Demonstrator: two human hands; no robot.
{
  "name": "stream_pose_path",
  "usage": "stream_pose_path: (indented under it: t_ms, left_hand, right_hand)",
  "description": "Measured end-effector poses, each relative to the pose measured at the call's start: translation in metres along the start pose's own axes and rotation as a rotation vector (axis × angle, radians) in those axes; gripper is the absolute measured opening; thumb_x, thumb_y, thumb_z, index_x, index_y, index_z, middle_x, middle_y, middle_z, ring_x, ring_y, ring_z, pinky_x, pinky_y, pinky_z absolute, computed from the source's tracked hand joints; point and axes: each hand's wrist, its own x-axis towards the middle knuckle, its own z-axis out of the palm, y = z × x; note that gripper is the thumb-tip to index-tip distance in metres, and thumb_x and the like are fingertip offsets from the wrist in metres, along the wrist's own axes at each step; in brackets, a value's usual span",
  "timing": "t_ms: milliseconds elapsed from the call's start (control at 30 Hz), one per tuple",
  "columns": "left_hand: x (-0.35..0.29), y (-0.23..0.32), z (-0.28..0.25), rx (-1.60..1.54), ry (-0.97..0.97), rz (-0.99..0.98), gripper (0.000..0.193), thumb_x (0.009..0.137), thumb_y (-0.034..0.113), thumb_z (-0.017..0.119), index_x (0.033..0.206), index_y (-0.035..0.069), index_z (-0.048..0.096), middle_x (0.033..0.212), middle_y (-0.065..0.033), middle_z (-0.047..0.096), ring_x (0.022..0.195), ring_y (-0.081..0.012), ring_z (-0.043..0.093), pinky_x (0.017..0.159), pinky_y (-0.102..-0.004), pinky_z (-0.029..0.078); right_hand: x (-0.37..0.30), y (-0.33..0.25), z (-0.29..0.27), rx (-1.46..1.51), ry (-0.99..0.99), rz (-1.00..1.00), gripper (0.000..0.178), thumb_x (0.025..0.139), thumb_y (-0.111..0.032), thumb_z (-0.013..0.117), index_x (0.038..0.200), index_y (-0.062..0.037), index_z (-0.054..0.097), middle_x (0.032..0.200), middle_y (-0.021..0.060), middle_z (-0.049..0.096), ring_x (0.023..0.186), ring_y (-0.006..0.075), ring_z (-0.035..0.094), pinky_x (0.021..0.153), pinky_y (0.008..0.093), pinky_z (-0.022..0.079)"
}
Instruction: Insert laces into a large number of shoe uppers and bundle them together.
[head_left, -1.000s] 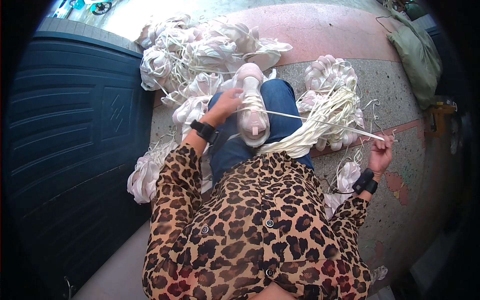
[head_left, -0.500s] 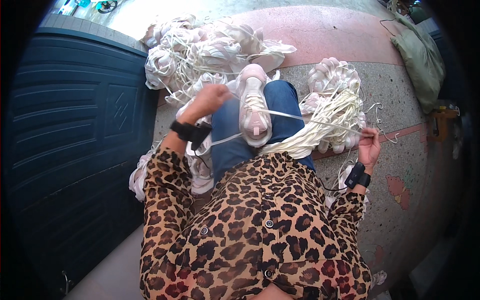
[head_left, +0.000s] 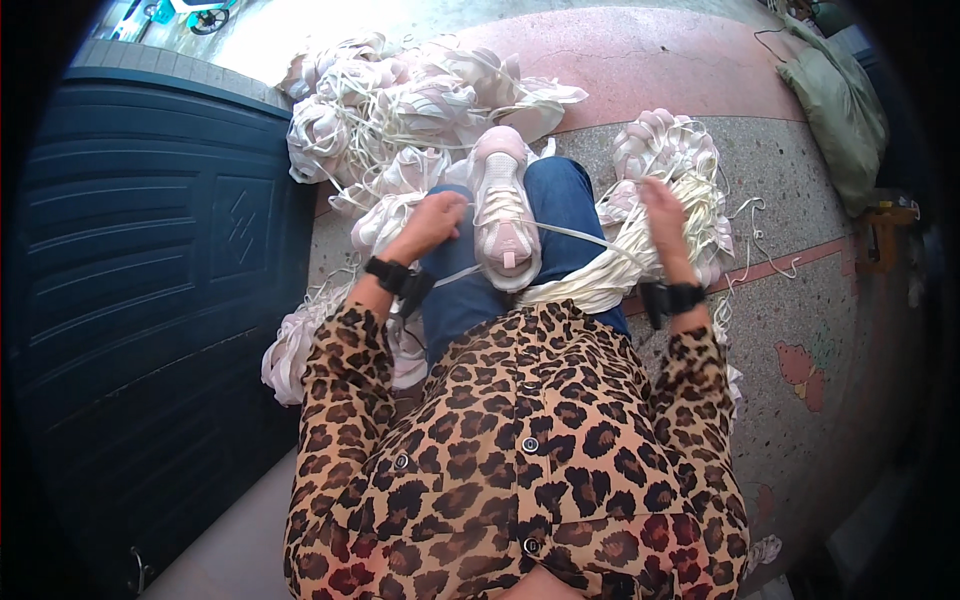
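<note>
A pink and white sneaker lies across my lap between my knees, toe pointing away, with cream laces threaded through its front. Close to its left side is my left hand, closed with the fingers pinched; a short bit of shoelace seems to run from them to the shoe. My right hand is raised above the lace bundle on the right, its fingers smeared by motion. From the sneaker a loose shoelace stretches right toward my right wrist; its far end is hidden.
A bundle of cream laces lies over my right thigh. Shoe uppers are heaped at the far left, and a stack of sneaker parts sits at right. A dark blue door panel stands left; a greenish sack lies far right.
My right hand has swung inward and away from me, from the far right to over the lace bundle. My left hand has dropped slightly nearer to me. The stretched lace has slackened.
</note>
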Motion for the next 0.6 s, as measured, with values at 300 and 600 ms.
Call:
stream_pose_path:
  t_ms: [300, 600]
  left_hand:
    - [-0.020, 0.026, -0.019, 0.738, 0.022, 0.040, 0.033, 0.093, 0.039, 0.062, 0.110, 0.014, 0.074, 0.100, -0.0158, 0.073, 0.100, -0.0380, 0.067, 0.084, -0.0491, 0.052]
    - [-0.049, 0.013, -0.051, 0.266, -0.060, 0.025, 0.024, 0.096, 0.024, 0.059, 0.093, 0.002, 0.068, 0.085, -0.0127, 0.071, 0.083, -0.0245, 0.069, 0.076, -0.0362, 0.053]
  right_hand:
    - [-0.016, -0.136, 0.104, -0.560, -0.825, -0.202, 0.028, 0.099, -0.025, 0.052, 0.095, -0.0024, 0.068, 0.091, 0.0226, 0.070, 0.091, 0.0406, 0.068, 0.079, 0.0474, 0.054]
    - [-0.013, -0.128, 0.087, -0.393, -0.311, -0.422, 0.019, 0.094, -0.008, 0.056, 0.110, -0.0010, 0.064, 0.080, 0.0189, 0.070, 0.070, 0.0313, 0.071, 0.059, 0.0426, 0.056]
